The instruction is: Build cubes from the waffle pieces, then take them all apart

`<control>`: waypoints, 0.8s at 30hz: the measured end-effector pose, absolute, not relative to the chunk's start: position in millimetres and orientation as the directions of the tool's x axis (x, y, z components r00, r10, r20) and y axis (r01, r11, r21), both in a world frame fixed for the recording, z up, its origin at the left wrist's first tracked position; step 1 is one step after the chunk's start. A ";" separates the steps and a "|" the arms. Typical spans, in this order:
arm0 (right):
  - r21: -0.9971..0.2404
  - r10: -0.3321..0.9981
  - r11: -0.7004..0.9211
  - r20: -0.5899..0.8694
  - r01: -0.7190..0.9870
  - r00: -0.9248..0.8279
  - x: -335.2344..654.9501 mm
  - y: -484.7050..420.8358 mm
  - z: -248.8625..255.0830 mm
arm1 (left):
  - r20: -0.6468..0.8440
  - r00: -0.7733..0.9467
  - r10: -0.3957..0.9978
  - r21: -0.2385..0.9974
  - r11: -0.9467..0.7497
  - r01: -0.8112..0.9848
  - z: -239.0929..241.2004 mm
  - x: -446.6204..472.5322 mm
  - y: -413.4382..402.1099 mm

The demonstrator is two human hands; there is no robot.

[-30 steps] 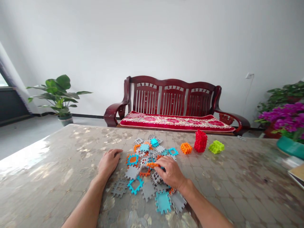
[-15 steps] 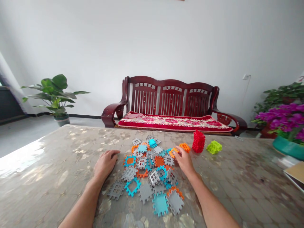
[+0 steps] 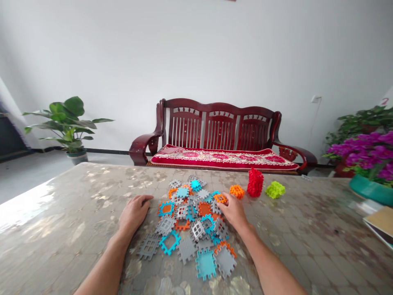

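Observation:
My left hand point(image 3: 134, 212) rests on the table beside the pile, holding nothing, its fingers loosely stretched out. Between thumb and fingers of my right hand point(image 3: 233, 209) is an orange interlocking tile point(image 3: 220, 198), at the right side of the pile. Grey, blue and orange toothed square tiles lie heaped between my arms, among them a solid grey tile point(image 3: 186, 250), a pale blue tile point(image 3: 206, 264) and a blue frame tile point(image 3: 170, 242). Just beyond my right hand sits an orange block shape point(image 3: 236, 191).
A red upright block shape point(image 3: 255, 182) and a lime-green one point(image 3: 275, 189) stand at the right on the patterned table point(image 3: 294, 233). Farther right are a teal flower pot point(image 3: 370, 190) and a cardboard-coloured item point(image 3: 380, 223). A wooden bench point(image 3: 219, 123) stands behind the table.
My right hand has come slightly nearer and lower with the orange tile, which now looks flatter over the pile. My left hand stays put. The whole view has shifted a little.

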State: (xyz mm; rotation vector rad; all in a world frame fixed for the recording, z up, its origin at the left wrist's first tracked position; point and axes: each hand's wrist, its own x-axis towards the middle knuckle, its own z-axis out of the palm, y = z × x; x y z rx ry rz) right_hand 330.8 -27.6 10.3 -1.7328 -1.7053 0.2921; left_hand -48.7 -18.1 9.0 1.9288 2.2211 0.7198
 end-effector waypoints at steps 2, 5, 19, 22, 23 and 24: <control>-0.587 0.940 0.090 0.318 0.805 0.126 329.5 -28.7 9.7 | 0.216 -0.189 0.958 0.426 0.082 0.901 9.6 -48.6 -18.5; -0.551 0.897 0.125 0.418 0.825 0.143 330.4 -30.8 12.3 | 0.220 -0.189 0.957 0.430 0.078 0.899 9.5 -48.8 -18.4; -0.547 0.694 0.006 0.605 0.837 0.390 380.2 -16.1 18.1 | 0.230 -0.178 0.957 0.429 0.065 0.901 6.0 -51.5 -15.7; -0.568 0.703 -0.006 0.583 0.823 0.408 382.3 -13.8 14.9 | 0.228 -0.184 0.956 0.425 0.072 0.902 6.4 -51.3 -16.3; -0.574 0.706 -0.014 0.574 0.819 0.414 382.7 -13.3 14.0 | 0.226 -0.186 0.956 0.425 0.075 0.902 6.6 -51.2 -16.4; -0.581 0.711 -0.021 0.564 0.813 0.421 383.1 -13.0 13.2 | 0.224 -0.188 0.956 0.425 0.078 0.902 6.7 -51.1 -16.5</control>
